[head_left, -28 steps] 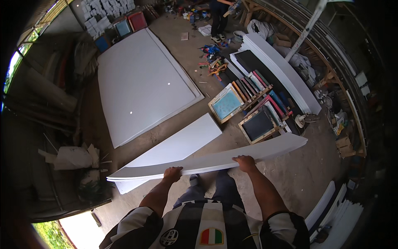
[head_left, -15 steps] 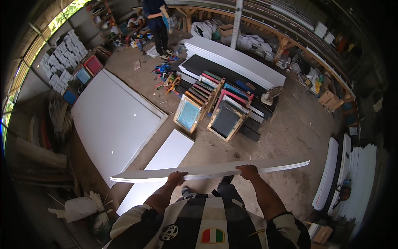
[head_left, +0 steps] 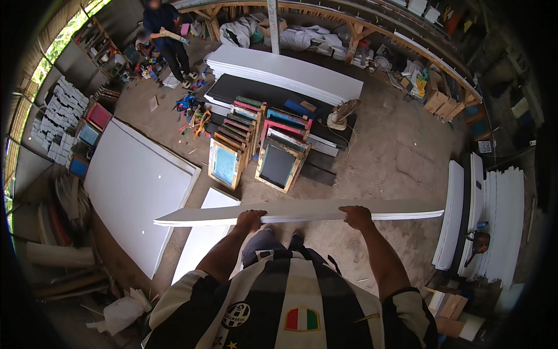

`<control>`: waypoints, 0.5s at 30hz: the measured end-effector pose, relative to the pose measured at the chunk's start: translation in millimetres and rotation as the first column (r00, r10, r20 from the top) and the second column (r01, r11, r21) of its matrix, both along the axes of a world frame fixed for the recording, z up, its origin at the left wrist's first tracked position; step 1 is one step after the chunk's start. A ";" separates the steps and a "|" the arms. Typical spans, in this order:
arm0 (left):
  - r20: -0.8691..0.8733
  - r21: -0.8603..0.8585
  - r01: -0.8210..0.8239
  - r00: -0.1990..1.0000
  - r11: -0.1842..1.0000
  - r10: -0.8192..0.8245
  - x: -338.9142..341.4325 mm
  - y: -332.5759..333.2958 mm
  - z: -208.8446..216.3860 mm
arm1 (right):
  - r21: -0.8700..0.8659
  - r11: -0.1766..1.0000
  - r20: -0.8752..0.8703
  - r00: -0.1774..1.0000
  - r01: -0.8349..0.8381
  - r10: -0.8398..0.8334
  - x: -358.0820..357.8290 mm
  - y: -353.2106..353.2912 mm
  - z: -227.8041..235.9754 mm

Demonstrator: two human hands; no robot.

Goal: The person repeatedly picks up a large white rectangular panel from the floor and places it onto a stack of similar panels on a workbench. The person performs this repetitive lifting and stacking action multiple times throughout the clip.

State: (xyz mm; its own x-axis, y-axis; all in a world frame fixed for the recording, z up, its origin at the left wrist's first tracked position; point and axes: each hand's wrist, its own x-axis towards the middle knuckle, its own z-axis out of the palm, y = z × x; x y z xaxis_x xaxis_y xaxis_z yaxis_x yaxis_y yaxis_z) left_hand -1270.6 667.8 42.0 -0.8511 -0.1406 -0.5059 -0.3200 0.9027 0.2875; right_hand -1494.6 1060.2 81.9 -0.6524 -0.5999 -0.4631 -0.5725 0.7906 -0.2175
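Observation:
A thin stack of long white boards [head_left: 302, 210] is held level across the front of my body. My left hand [head_left: 251, 220] grips its near edge left of the middle, fingers closed over the top. The right hand [head_left: 356, 217] grips the same edge farther right, also closed. The thumbs and the undersides of the grips are hidden. Beneath the left part of the stack, a white strip [head_left: 200, 247] lies on the floor, partly covered from view. The right end of the stack appears close to white boards [head_left: 449, 215] at the right; I cannot tell if they touch.
Wide white sheets [head_left: 136, 186] lie at left. Ahead stand framed screens [head_left: 279, 168] in rows, with a fan [head_left: 343, 114] beside them and white panels [head_left: 285, 72] behind. A person [head_left: 165, 41] stands at the far left. Cardboard boxes [head_left: 440, 96] sit at far right.
The view has swung right, so the room's things sit farther left in the picture. Both hands keep hold of the white boards, whose right end now appears nearer the boards at right.

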 end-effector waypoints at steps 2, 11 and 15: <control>0.006 -0.011 0.020 1.000 1.000 -0.020 -27.3 -7.4 -2.5 | 0.014 1.000 0.006 1.000 -0.005 0.004 -24.3 -6.7 11.9; 0.034 -0.009 0.140 0.990 0.990 -0.140 -207.8 -64.7 30.2 | 0.001 1.000 -0.034 0.999 0.008 -0.008 -176.9 -45.2 36.9; -0.065 -0.087 0.205 0.975 0.975 -0.211 -313.7 -101.0 48.6 | -0.020 0.999 -0.110 0.993 0.032 -0.034 -262.9 -71.1 65.9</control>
State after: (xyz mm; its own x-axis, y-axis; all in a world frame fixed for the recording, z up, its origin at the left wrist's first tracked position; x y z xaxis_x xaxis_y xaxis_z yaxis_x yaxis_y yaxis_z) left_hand -1584.4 566.8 90.6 -0.9004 0.0065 -0.4351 -0.1033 0.9681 0.2282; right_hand -1757.5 989.1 147.8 -0.7182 -0.5850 -0.3768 -0.5676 0.8057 -0.1692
